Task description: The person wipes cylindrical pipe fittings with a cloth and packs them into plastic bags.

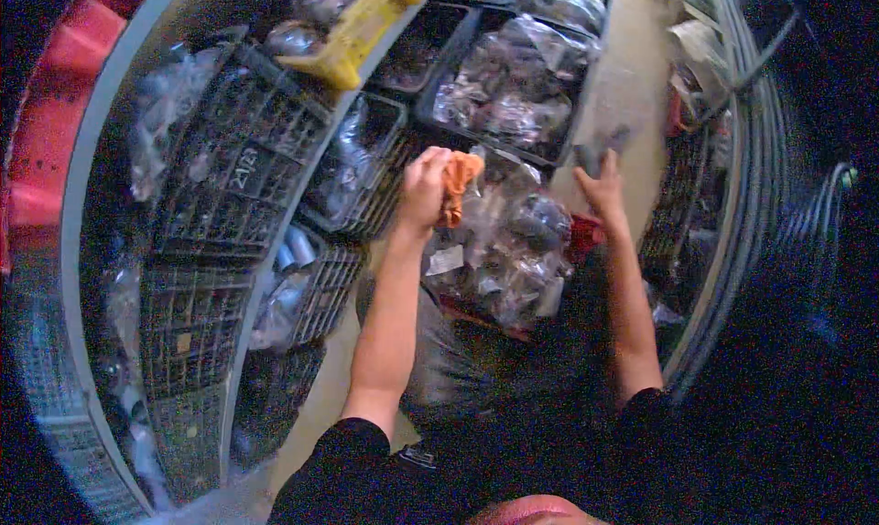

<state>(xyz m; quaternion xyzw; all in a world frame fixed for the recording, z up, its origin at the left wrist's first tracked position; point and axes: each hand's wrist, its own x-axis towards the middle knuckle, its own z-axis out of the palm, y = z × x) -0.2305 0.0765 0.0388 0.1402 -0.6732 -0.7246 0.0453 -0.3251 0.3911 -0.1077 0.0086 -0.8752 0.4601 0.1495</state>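
An orange cloth point(461, 184) hangs crumpled from my left hand point(427, 188), whose fingers are closed on it. Below and beside it lies a heap of clear plastic bags point(513, 237) with dark contents, a white label point(446, 260) among them. To the right, my right hand point(600, 184) is raised over the pale floor, with a blurred dark object point(600, 150) at its fingers. The thumb stands apart, and the object's exact shape is too smeared to tell.
Black crates point(531, 86) of bagged items stand ahead. Slatted crates point(243, 159) fill a rack on the left, with a yellow bin point(352, 35) above. A curved metal rail point(78, 223) runs down the left. A pale floor strip point(632, 76) passes right of the crates.
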